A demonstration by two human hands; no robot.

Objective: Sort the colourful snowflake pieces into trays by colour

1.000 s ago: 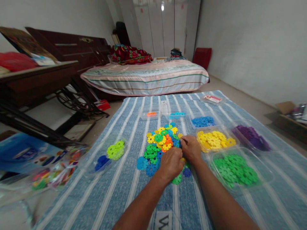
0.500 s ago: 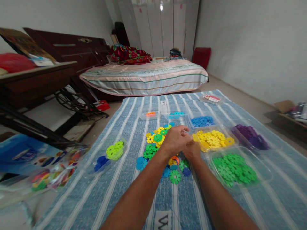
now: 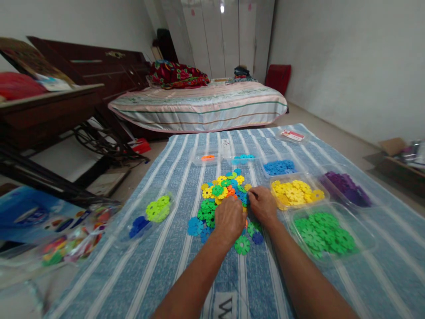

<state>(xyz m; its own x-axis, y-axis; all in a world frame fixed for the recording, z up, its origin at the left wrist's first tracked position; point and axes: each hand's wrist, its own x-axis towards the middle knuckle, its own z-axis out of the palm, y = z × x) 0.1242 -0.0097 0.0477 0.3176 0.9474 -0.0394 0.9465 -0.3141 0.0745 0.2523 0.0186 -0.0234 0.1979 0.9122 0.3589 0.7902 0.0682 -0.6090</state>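
Note:
A mixed heap of flower-shaped plastic discs (image 3: 207, 212) in green, yellow, blue and orange lies mid-table. Over its front middle is my left hand (image 3: 230, 217), knuckles up and fingers curled down among the discs; whatever it grips is hidden. At the heap's right edge, my right hand (image 3: 264, 206) has its fingers bent together beside blue discs (image 3: 243, 198), and I cannot make out what is in them. Just right of that hand stands a clear tray of yellow discs (image 3: 294, 192). A tray of green discs (image 3: 325, 235) sits nearer me.
Farther right is a tray of purple discs (image 3: 347, 188). Behind the heap stand trays with blue discs (image 3: 280, 167), light blue discs (image 3: 244, 158) and orange discs (image 3: 208, 157). At left, one tray holds lime discs (image 3: 158, 208) and dark blue discs (image 3: 138, 226). A lidded box (image 3: 292, 135) lies at the far edge.
My left hand has moved away from the right hand, down and left onto the heap. My right hand has shifted slightly left, beside the heap. The hands are now apart.

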